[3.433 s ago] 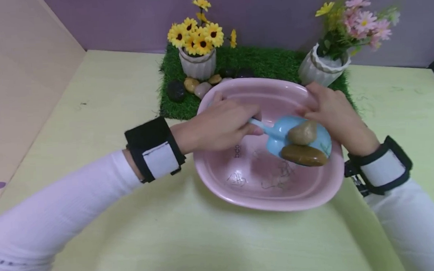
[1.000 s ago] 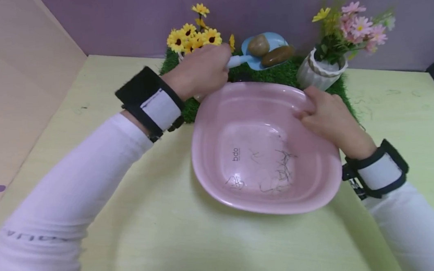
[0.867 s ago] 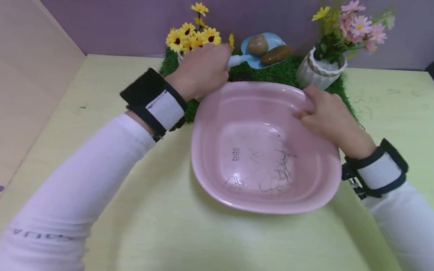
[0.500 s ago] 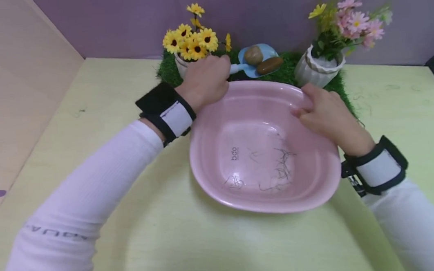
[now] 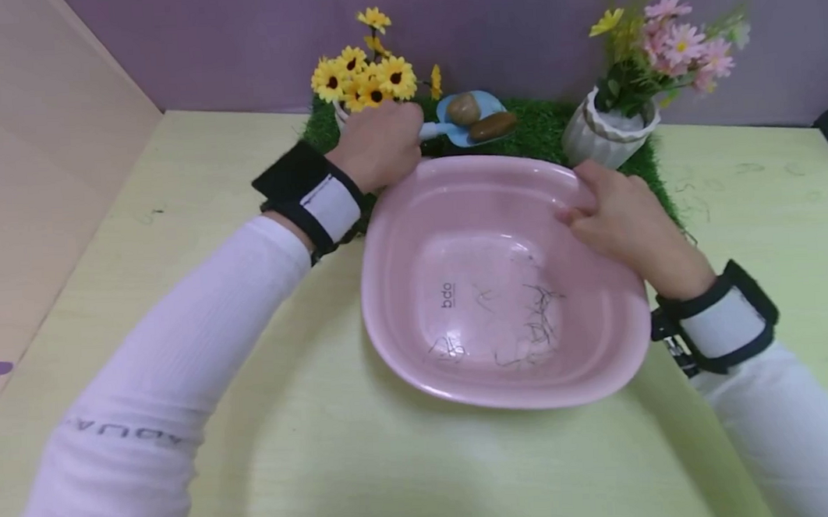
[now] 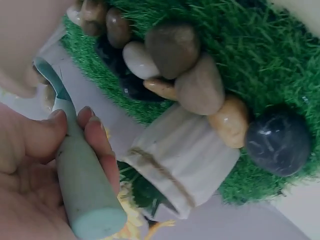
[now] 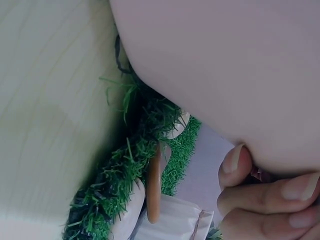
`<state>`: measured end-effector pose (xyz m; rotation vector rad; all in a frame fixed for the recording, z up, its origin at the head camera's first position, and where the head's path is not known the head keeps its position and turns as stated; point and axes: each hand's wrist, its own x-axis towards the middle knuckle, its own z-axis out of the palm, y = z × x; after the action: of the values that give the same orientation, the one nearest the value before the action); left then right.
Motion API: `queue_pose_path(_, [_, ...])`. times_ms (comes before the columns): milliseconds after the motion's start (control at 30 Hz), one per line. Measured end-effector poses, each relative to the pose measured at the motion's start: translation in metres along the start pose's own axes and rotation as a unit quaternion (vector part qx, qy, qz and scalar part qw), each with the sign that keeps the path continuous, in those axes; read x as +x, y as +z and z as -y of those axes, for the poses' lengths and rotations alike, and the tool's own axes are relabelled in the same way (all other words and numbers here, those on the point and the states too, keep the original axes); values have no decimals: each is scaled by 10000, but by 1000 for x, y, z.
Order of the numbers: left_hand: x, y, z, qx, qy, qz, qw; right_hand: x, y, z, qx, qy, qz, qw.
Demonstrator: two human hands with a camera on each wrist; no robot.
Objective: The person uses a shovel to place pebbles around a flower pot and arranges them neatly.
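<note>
In the head view my left hand (image 5: 380, 143) grips the handle of a light blue toy shovel (image 5: 488, 101) behind the basin. Two stones lie in its scoop: a rounded greyish one (image 5: 463, 109) and a long brown one (image 5: 494, 126). The left wrist view shows the thick handle (image 6: 87, 185) between thumb and fingers. With my right hand (image 5: 633, 220) I hold the right rim of a pink basin (image 5: 513, 400), thumb inside. Its outer wall (image 7: 215, 65) fills much of the right wrist view, my fingers (image 7: 265, 200) curled under it. Thin dark strands (image 5: 543, 314) lie in the basin.
A strip of artificial grass (image 5: 543, 119) runs along the purple wall (image 5: 500, 27). On it stand a white pot (image 6: 190, 155) of yellow flowers and a ribbed pot (image 5: 600, 135) of pink flowers. Several stones, including a black one (image 6: 279, 140), lie beside the yellow-flower pot.
The shovel with its two stones has gone from over the basin to behind it, then lower and slightly left in the last second. My right hand keeps its hold on the basin.
</note>
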<state>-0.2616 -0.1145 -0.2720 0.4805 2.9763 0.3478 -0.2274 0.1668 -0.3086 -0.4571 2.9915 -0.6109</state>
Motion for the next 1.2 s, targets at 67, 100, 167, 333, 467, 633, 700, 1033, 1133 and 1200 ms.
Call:
queue_pose_path(67, [0, 3, 4, -93, -22, 71, 9999, 0, 1, 0, 18, 0, 8, 10000])
queue_pose_path(100, [0, 5, 6, -123, -19, 96, 9999, 0, 1, 0, 14, 5, 13, 10000])
queue_pose_path(167, [-1, 7, 9, -177, -33, 174, 9997, 0, 2, 0, 11, 23, 30, 10000])
queue_pose_path(333, [1, 10, 14, -213, -58, 314, 9993, 0, 2, 0, -19, 7, 59, 10000])
queue_pose_path(467, [2, 9, 14, -178, -74, 475, 9987, 0, 1, 1, -92, 9, 59, 9999])
queue_pose_path(633, [2, 7, 14, -54, -62, 645, 9979, -1, -1, 1, -108, -17, 34, 9999])
queue_pose_path(700, [2, 7, 13, -16, -32, 647, 9979, -1, -1, 2, -121, -18, 25, 9999])
queue_pose_path(1033, [5, 7, 12, 316, 46, 686, 9971, -1, 0, 2, -3, 44, 39, 10000])
queue_pose_path(1133, [6, 6, 12, 426, 81, 670, 9968, -1, 0, 3, -82, 40, -16, 10000])
queue_pose_path(1200, [6, 6, 11, 599, 83, 679, 9959, -1, 0, 4, -86, 33, -32, 10000])
